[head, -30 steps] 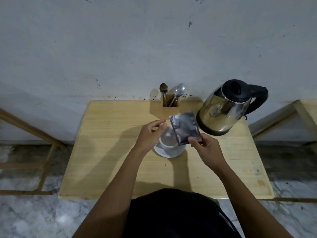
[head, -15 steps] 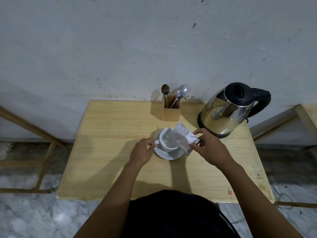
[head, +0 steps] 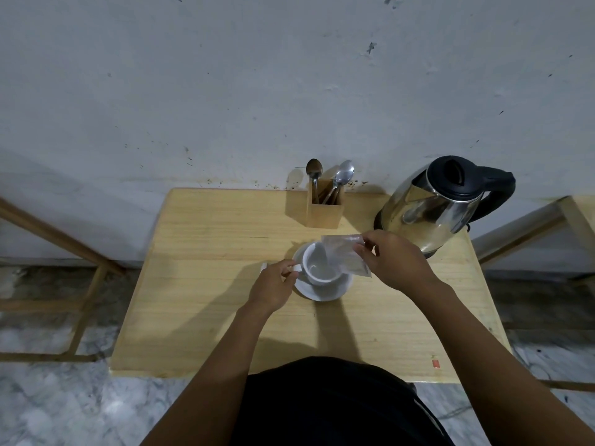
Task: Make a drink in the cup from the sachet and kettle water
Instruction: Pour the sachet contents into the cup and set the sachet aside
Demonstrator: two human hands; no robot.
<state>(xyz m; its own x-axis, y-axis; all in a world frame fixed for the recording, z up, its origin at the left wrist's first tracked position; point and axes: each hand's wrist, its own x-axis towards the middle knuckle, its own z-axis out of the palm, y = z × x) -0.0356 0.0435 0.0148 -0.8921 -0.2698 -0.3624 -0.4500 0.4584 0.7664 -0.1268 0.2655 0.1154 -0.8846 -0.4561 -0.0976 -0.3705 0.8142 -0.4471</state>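
Note:
A white cup (head: 318, 265) stands on a white saucer (head: 335, 289) in the middle of the wooden table (head: 206, 284). My left hand (head: 273, 286) pinches the cup's handle at its left side. My right hand (head: 394, 260) pinches a silvery sachet (head: 343, 252) and holds it tilted over the cup's right rim, its lower end blurred. A steel kettle (head: 431, 210) with a black lid and handle stands at the back right of the table.
A wooden holder (head: 323, 207) with two spoons (head: 343, 175) stands at the back against the grey wall. A small red mark (head: 435, 363) lies near the table's front right edge. Wooden frames stand at both sides over a marble floor.
My right hand brought the sachet down from upright in front of the holder and tipped it over the cup. My left hand dropped from the sachet's top to the cup's handle.

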